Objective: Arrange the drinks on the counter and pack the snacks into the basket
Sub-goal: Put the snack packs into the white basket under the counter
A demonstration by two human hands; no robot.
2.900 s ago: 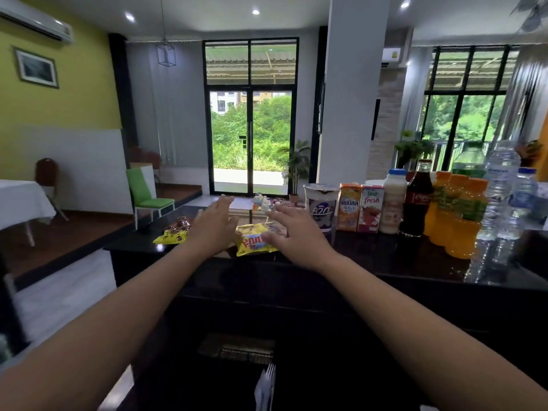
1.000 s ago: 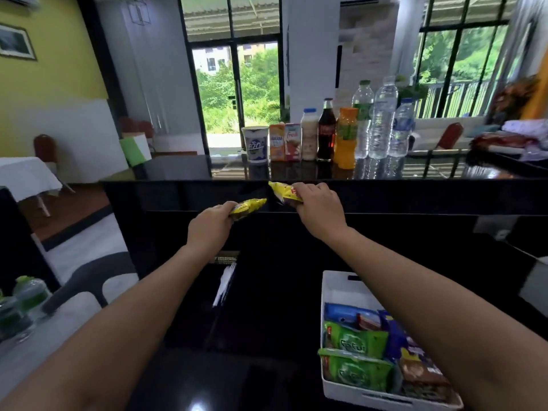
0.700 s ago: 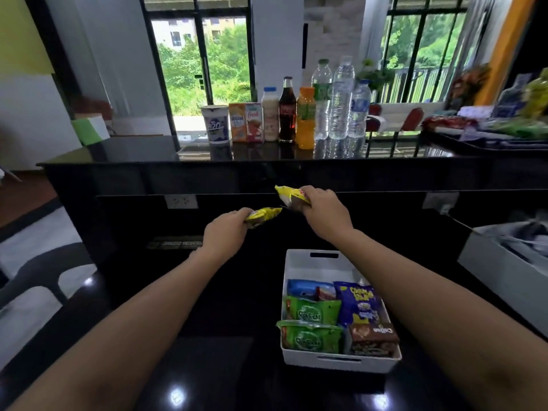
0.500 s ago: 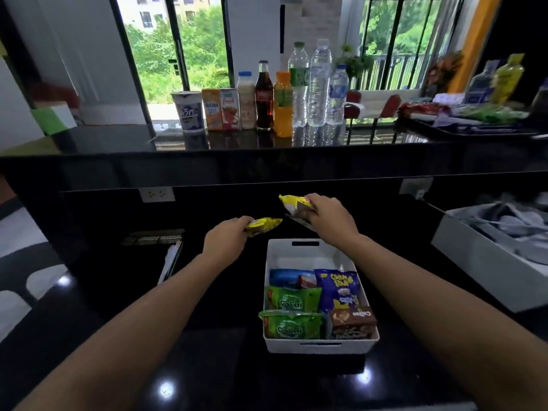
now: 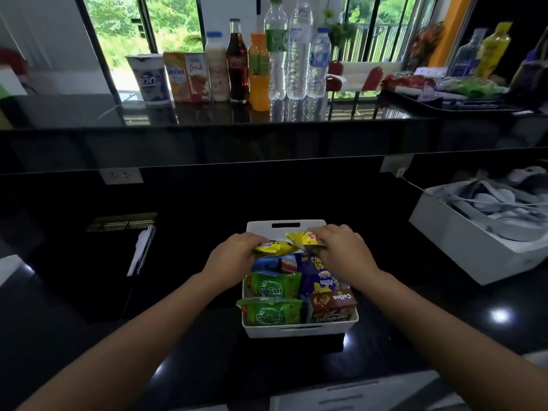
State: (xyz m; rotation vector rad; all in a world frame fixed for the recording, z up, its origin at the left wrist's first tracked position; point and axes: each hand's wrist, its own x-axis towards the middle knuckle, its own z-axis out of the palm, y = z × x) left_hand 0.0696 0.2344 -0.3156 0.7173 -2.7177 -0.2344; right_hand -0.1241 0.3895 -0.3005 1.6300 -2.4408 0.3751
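Our left hand pinches 1 yellow packet and our right hand grips the other yellow packet, both now lowered from the counter to just above the basket beneath them, so we think only the release remains.

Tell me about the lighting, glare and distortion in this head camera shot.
Head view: windows backlight the drink bottles; the upper counter mirrors them; glare spots dot the lower counter beside the basket; the wide lens bows counter edges; the left hand and right hand, each gripping a yellow snack packet, look soft.
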